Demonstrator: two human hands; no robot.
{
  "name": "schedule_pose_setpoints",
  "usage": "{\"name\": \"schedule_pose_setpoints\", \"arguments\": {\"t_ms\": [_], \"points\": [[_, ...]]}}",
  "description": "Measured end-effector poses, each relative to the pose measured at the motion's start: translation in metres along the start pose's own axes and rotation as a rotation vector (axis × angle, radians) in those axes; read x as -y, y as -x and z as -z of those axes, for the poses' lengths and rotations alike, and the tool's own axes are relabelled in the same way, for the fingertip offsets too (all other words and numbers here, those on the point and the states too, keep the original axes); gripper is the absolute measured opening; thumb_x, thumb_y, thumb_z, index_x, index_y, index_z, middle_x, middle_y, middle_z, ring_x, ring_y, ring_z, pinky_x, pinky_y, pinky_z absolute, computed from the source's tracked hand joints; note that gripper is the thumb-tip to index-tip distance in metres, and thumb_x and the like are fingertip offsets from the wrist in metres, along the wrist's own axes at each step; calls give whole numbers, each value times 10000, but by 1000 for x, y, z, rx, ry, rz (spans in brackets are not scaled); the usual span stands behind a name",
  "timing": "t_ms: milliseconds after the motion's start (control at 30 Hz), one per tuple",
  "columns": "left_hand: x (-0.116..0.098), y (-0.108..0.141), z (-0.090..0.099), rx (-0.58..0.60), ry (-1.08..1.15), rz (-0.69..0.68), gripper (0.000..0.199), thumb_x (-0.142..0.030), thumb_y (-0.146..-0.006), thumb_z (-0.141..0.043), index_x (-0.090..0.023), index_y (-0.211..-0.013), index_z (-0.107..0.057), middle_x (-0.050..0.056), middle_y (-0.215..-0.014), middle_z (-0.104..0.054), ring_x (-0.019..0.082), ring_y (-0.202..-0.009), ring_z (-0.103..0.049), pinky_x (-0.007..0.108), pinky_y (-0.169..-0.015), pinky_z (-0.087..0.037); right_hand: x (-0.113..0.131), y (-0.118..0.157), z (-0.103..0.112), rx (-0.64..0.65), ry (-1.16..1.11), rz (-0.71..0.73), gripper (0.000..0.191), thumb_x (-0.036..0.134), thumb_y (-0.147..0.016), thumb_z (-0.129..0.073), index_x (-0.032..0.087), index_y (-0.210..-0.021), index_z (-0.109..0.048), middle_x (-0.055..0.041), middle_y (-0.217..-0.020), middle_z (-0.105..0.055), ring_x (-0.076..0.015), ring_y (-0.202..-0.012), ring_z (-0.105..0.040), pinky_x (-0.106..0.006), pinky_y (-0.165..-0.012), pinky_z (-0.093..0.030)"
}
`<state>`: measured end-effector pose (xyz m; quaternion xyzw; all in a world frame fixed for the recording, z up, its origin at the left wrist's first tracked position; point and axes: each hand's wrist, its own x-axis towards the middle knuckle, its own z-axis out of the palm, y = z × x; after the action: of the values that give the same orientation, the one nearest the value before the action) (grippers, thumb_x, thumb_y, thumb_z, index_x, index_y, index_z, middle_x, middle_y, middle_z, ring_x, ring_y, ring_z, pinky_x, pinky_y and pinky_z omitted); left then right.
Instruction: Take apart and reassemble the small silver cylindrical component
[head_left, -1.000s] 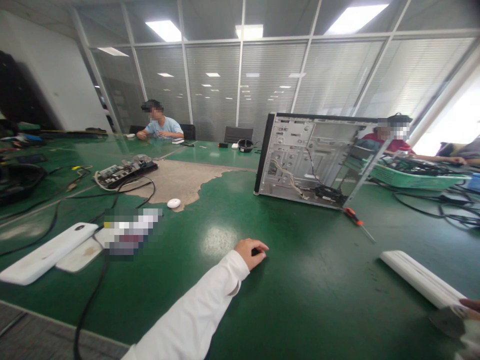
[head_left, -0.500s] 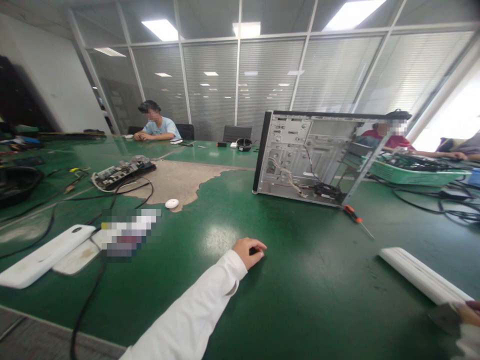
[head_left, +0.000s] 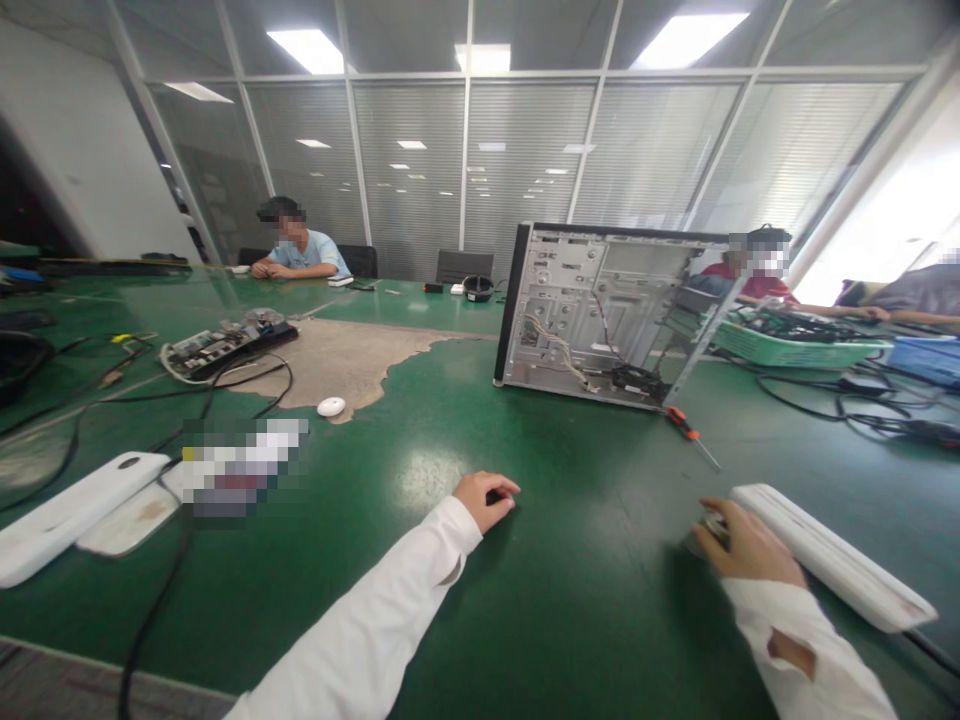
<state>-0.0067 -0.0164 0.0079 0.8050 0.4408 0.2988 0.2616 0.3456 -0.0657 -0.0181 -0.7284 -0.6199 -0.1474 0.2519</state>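
My left hand (head_left: 486, 502) rests on the green tabletop (head_left: 570, 610), fingers loosely curled and apart from the thumb, with nothing visible in them. At the right, my right hand (head_left: 754, 548) is closed on a small grey metallic part (head_left: 712, 527), mostly hidden by the fingers, just above or on the table. Right beside that hand lies a white power strip (head_left: 832, 555). Beyond it a screwdriver (head_left: 682, 424) with an orange and black handle lies by the corner of an opened computer case (head_left: 600, 320), which stands with its bare metal inside and loose wires facing me.
A green basket (head_left: 799, 345) of cables stands at the right, with black cables (head_left: 810, 395) in front. At left are an opened device (head_left: 229, 345), a round white object (head_left: 331, 407), and a white device (head_left: 82, 505). Two people (head_left: 304, 250) (head_left: 757, 270) sit across the table.
My right hand has come in from the lower right edge toward the middle, carrying the grey metallic part over the table. The left hand stays put; the view has shifted slightly.
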Motion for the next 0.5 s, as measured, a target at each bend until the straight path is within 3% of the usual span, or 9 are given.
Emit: {"name": "schedule_pose_setpoints", "arguments": {"t_ms": [100,200,367,500], "points": [[1,0,0,11,12,-6,251,-179,-664,-528,-203,-905,-593,-15,-764,-654,146,-814,-557,280,-808,-399,67,0,0,10,-208,154,345,359,-722,-371,187,-1004,-471,-81,-878,-563,-233,-815,-542,-360,-703,-434],[5,0,0,-1,5,-35,406,-173,-622,-570,-205,-1023,-518,-4,-854,-633,161,-867,-531,308,-840,-379,118,8,-7,9,-459,250,361,344,-736,-411,181,-1057,-443,-79,-919,-555,-212,-837,-538,-350,-720,-442],[10,0,-3,-21,-35,-72,662,-242,-528,-658,-183,-1137,-403,40,-980,-569,201,-935,-482,342,-858,-363,177,13,-25,28,-730,321,439,283,-724,-462,181,-1142,-374,-86,-999,-528,-205,-899,-523,-352,-752,-452],[12,-2,-5,-57,-89,-49,591,-227,-546,-627,-162,-1101,-433,65,-1023,-547,222,-947,-478,346,-847,-366,213,2,-38,55,-817,293,530,251,-691,-502,165,-1183,-325,-92,-1012,-517,-207,-910,-514,-336,-710,-473]]}}
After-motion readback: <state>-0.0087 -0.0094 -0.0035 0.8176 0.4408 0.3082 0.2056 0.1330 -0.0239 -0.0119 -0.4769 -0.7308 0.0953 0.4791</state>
